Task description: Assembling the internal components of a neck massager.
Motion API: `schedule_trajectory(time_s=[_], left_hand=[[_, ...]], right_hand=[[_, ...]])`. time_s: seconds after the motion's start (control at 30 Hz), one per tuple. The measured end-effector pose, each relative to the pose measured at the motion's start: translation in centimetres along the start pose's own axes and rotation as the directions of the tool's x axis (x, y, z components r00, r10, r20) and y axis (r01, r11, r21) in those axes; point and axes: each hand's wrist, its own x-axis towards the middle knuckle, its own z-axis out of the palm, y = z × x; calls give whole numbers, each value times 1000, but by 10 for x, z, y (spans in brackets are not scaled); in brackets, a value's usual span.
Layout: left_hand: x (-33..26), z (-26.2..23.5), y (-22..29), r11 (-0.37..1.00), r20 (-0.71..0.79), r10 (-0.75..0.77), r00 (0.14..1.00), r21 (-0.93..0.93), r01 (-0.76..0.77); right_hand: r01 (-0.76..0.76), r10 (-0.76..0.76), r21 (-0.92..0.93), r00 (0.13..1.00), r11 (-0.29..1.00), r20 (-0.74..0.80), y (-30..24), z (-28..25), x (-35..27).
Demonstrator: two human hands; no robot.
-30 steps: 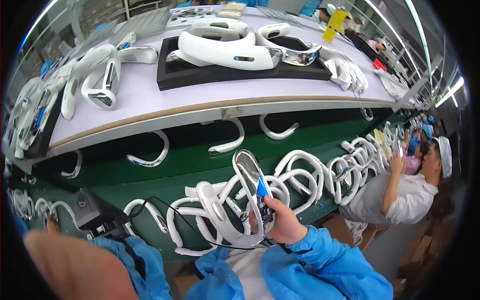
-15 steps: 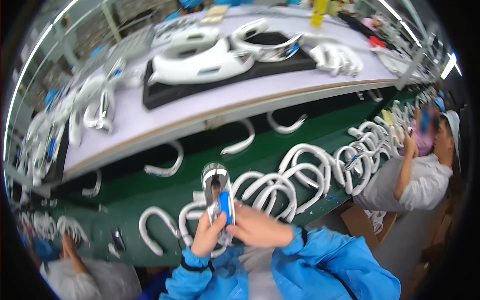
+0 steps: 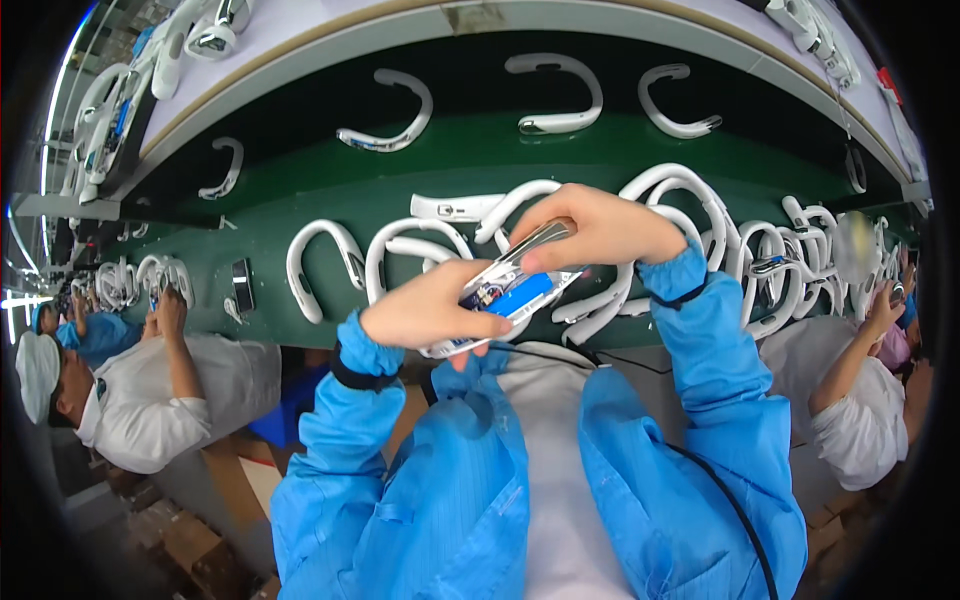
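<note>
Over the near edge of the green bench, my left hand (image 3: 430,312) is closed round an opened white neckband device. Inside its shell lie a blue battery (image 3: 522,297) and small wired parts (image 3: 487,295). My right hand (image 3: 605,228) pinches a shiny silver cover (image 3: 541,243), tilted over the open end of the device. Whether the cover touches the shell all along its edge is hard to tell. Several white U-shaped neckbands (image 3: 413,226) lie just beyond my hands, and more are piled (image 3: 683,180) to the right.
A raised pale shelf (image 3: 330,22) runs along the far side of the green bench (image 3: 270,200). Neckbands (image 3: 562,122) lie beneath it. A black phone-like object (image 3: 242,285) rests at left. Co-workers in white sit at left (image 3: 160,400) and right (image 3: 850,390). A blue bin (image 3: 283,418) stands below the bench.
My view has tipped down from the shelf toward the bench. The device has turned from upright to slanting, its blue battery facing up, and my right hand now grips the silver cover at its far side.
</note>
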Motion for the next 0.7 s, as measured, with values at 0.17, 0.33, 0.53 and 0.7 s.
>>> schedule_trajectory(time_s=[0.17, 0.33, 0.53, 0.7], left_hand=[[-19, 10, -4, 767, -568, 620, 541, 582, -269], [-14, 49, -75, 521, -839, 538, -80, 405, -752], [55, 85, -51, 193, -668, 332, 666, -643, -742], [74, 82, -59, 216, -471, 352, 809, -800, -560]], right_hand=[[-92, 157, 381, 977, 920, -142, 33, 42, -39], [92, 270, 738, 895, 669, -356, 41, 100, -61], [107, 206, 781, 935, 615, -290, 38, 124, -69], [23, 59, 128, 794, 992, -606, 47, 103, -89]])
